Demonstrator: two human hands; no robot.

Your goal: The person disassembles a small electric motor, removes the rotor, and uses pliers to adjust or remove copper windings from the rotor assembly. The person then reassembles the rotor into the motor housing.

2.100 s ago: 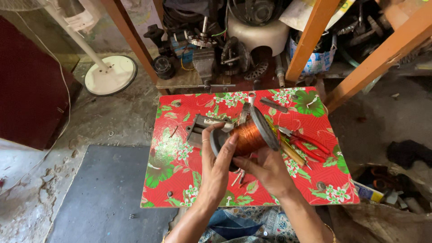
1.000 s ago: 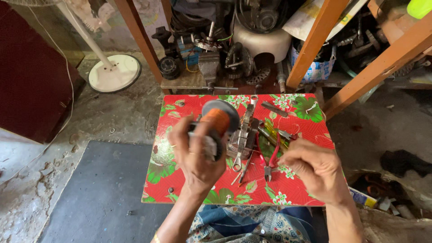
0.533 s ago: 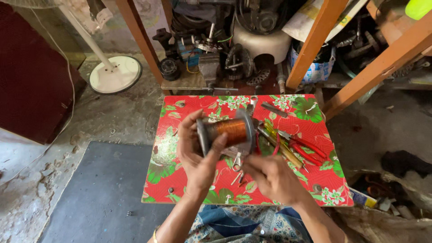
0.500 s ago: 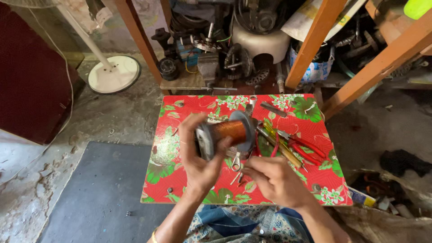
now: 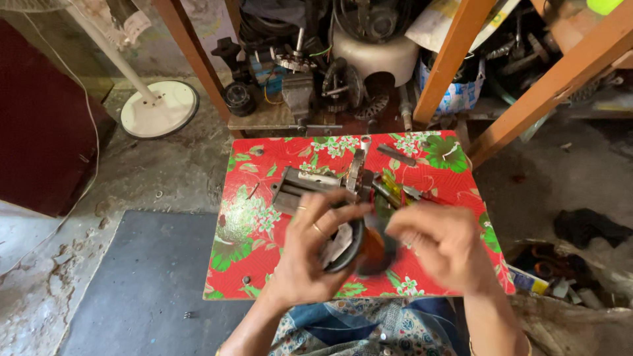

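A spool of copper wire [image 5: 364, 249] with dark end flanges is held low over the near edge of a small table covered in red flowered cloth [image 5: 254, 217]. My left hand [image 5: 310, 254] grips the spool's left flange, fingers curled over it. My right hand [image 5: 445, 244] is blurred and closes on the spool's right side. Behind the hands lie a grey metal winding tool [image 5: 310, 186] and several hand tools with red and yellow handles [image 5: 395, 191].
A white fan base [image 5: 159, 109] stands on the concrete floor at upper left. Orange wooden posts [image 5: 455, 53] frame a shelf crowded with motor parts [image 5: 310, 66]. A dark mat [image 5: 151, 283] lies left of the table. Clutter sits at lower right.
The spool has come down from mid-table toward me and turned, its flange now facing me. My right hand has moved in onto it; both hands sit lower in view.
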